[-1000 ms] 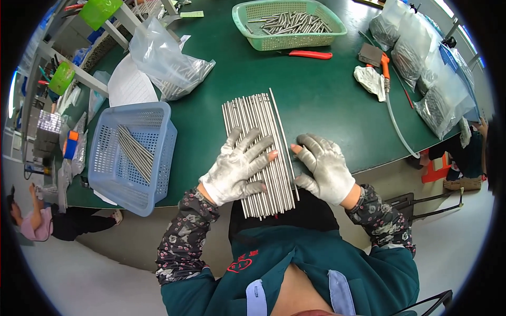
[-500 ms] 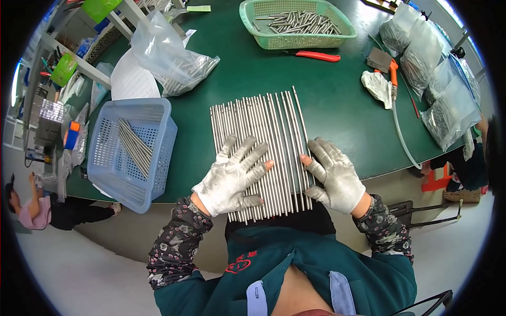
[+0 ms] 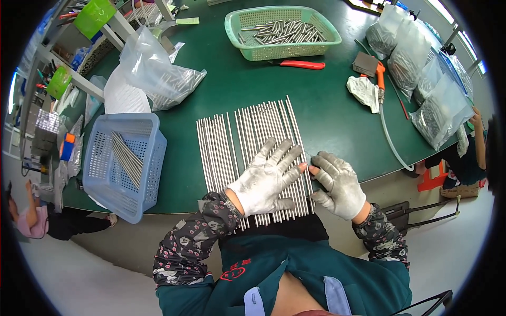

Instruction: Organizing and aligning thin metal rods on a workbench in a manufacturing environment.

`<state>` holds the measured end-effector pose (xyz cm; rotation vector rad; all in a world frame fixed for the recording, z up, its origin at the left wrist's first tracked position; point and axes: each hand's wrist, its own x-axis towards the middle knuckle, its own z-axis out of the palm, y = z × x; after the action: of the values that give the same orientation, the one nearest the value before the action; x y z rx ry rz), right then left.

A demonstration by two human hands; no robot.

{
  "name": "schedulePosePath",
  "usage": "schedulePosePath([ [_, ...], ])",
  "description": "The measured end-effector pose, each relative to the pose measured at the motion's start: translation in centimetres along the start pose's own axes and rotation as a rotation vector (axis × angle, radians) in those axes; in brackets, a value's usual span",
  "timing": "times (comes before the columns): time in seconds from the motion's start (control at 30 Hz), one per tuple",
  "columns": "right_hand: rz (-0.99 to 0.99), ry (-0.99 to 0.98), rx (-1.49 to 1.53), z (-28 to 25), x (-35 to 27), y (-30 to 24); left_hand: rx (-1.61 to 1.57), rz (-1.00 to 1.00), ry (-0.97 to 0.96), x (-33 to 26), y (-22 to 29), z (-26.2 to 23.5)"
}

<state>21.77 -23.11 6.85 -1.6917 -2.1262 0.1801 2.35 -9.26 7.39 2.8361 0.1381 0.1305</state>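
A row of thin metal rods (image 3: pixel 258 126) lies side by side on the green table, their near ends reaching over its front edge. A narrow gap splits the row into a left group (image 3: pixel 215 152) and a right group. Flat across the right group rests my left hand (image 3: pixel 268 176), gloved in greyish white with bare fingertips at the thumb, fingers spread. Just beyond the rightmost rod is my right hand (image 3: pixel 338 184), in a matching glove, its fingers extended and the thumb pointing toward the rods. Neither hand is wrapped around anything.
Left of the rods stands a blue basket (image 3: pixel 158 152) holding several rods. Behind are a plastic bag of metal parts (image 3: pixel 174 87), a green basket (image 3: pixel 284 52) of short pins and red-handled pliers (image 3: pixel 303 65). An orange air gun (image 3: pixel 380 76) and filled bags (image 3: pixel 440 118) lie right.
My left hand has slid right across the rods, and a gap has opened within the row. The right group is packed closer together. My view has shifted slightly; my right hand stays beside the row.
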Motion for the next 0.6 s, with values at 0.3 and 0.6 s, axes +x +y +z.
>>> schedulePosePath([
  [0.3,-0.050,0.059,0.019,0.3,-0.3,0.7,-0.019,0.020,-0.040,-1.0,1.0,-0.6],
  [0.6,-0.104,0.036,0.085,0.1,-0.4,0.4,-0.037,0.036,-0.013,-1.5,0.9,0.5],
])
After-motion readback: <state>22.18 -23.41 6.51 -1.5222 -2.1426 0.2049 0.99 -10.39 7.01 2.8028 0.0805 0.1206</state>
